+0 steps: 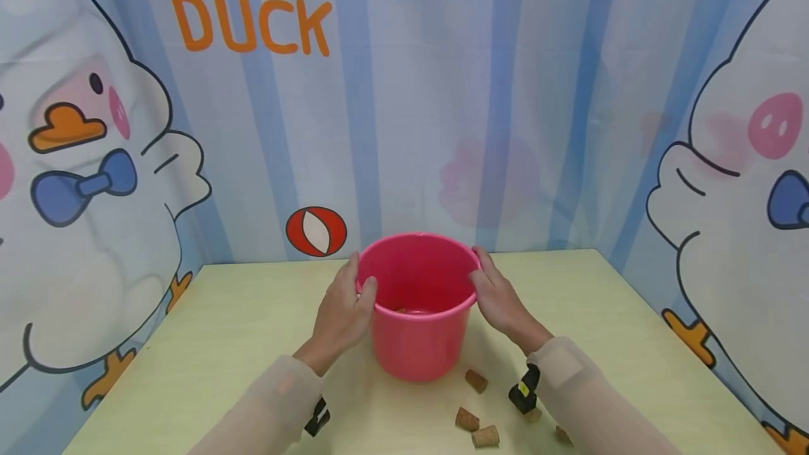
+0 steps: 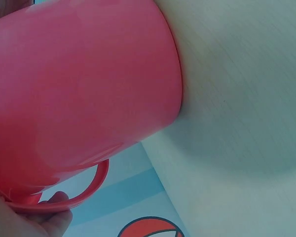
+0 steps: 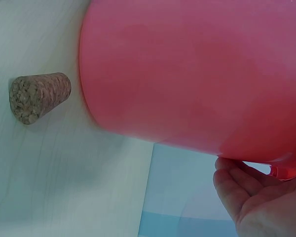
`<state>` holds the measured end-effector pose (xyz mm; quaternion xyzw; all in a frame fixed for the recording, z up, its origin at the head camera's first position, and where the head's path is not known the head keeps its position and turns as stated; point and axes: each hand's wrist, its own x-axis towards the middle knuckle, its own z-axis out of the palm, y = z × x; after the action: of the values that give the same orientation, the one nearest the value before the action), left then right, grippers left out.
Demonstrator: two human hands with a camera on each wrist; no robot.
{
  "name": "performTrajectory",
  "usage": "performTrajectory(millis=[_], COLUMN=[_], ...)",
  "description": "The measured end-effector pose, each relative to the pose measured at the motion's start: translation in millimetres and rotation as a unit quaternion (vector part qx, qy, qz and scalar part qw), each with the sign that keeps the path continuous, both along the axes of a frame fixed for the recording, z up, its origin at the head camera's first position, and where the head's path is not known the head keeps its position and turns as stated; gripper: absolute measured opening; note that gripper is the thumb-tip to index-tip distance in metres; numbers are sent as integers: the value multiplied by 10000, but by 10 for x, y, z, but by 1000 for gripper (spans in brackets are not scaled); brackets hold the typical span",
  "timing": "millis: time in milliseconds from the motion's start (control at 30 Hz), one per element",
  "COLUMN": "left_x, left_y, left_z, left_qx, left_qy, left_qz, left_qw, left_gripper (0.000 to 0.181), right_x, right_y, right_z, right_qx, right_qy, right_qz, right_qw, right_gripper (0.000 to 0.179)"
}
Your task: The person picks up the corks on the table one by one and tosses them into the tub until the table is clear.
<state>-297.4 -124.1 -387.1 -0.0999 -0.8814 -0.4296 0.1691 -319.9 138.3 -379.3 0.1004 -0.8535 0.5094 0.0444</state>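
A pink plastic bucket (image 1: 417, 346) stands between my two hands, its mouth tipped toward me. My left hand (image 1: 344, 307) grips its left side at the rim, thumb over the edge. In the left wrist view, those fingers (image 2: 56, 224) curl round a loop handle (image 2: 96, 185). On the opposite side my right hand (image 1: 502, 297) holds the rim, its thumb on the lip and its fingers (image 3: 232, 192) under the side handle. A bit of brown shows inside at the bottom, mostly hidden. Whether the base touches the table is hard to tell.
Several corks lie on the pale table (image 1: 265, 321) near me: one cork (image 1: 476, 380) close to the bucket's base, another cork (image 1: 467, 419) beside a third cork (image 1: 485, 436), more by the right sleeve. A duck-printed curtain (image 1: 411, 111) hangs behind and at both sides.
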Motion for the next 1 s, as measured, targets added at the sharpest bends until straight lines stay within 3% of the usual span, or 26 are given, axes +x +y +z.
performTrajectory(millis=[600, 1000], left_x=[3, 10], left_y=[15, 15], left_z=[18, 27], left_qx=[-416, -398], left_qy=[-4, -56], left_qz=[289, 324], left_qw=[9987, 9987], left_gripper=[72, 73], right_x=[-5, 17], right_y=[9, 32], right_z=[0, 44], right_qx=[-58, 49], right_qy=[-68, -223], right_qz=[84, 34], right_qw=[9999, 9997], right_gripper=[64, 68])
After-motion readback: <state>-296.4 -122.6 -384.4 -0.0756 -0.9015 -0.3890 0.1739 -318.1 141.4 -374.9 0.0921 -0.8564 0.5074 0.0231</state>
